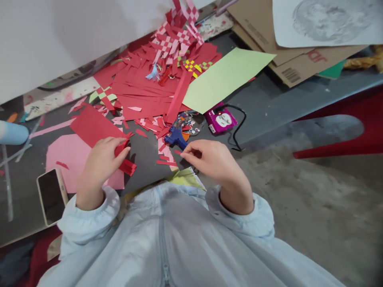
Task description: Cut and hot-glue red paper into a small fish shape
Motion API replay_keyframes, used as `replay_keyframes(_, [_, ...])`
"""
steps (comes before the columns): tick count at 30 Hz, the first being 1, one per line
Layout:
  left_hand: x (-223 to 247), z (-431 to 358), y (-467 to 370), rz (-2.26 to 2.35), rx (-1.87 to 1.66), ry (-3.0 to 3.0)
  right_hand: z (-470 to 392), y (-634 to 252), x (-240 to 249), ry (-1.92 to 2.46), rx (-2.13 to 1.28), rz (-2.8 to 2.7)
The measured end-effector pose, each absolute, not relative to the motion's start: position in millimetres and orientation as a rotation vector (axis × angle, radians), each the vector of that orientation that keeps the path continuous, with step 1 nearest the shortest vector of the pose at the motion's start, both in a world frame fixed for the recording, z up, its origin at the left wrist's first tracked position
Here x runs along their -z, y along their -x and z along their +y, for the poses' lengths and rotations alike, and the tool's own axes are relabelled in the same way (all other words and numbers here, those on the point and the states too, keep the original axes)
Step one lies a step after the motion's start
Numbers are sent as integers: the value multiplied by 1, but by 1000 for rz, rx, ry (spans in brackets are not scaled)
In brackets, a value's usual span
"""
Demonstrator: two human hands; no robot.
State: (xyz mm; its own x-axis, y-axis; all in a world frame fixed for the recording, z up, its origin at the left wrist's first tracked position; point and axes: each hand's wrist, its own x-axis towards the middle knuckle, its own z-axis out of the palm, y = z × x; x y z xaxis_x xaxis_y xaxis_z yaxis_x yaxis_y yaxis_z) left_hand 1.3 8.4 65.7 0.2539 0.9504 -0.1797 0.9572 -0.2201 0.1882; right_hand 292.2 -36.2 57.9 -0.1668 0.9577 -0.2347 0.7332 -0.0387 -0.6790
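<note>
My left hand [103, 161] is closed, with red folded paper [128, 166] at its thumb and fingers. Under that hand lie a larger red paper sheet [95, 126] and a pink paper sheet [70, 153]. My right hand [209, 158] is pinched, thumb against forefinger, with a tiny red paper scrap [178, 152] at the fingertips. Just beyond these fingertips rests a blue tool [176, 137] that looks like a small glue gun. Beside it is a clear bag of small shiny bits [194, 121].
Red paper strips [143, 97] and checkered woven pieces [175, 42] pile up at the back. A light green sheet [224, 81], a purple box [221, 119] with a black cable and cardboard [290, 67] lie to the right. A phone [52, 197] lies near the left front edge.
</note>
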Motion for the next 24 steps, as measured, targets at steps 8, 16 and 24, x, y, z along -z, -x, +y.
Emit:
replay_keyframes(8, [-67,21,-42,1679,35,-2233,-28,-323,-44,1988,-847,-1773])
replay_keyframes(16, [-69,36,-60,1621,-54,-2272,-14,-321,-30,2136,-752,-1804])
replay_keyframes(24, [-43,52,-71,1696,-472,-2215,1,-317,-27,2235,-702,-1808])
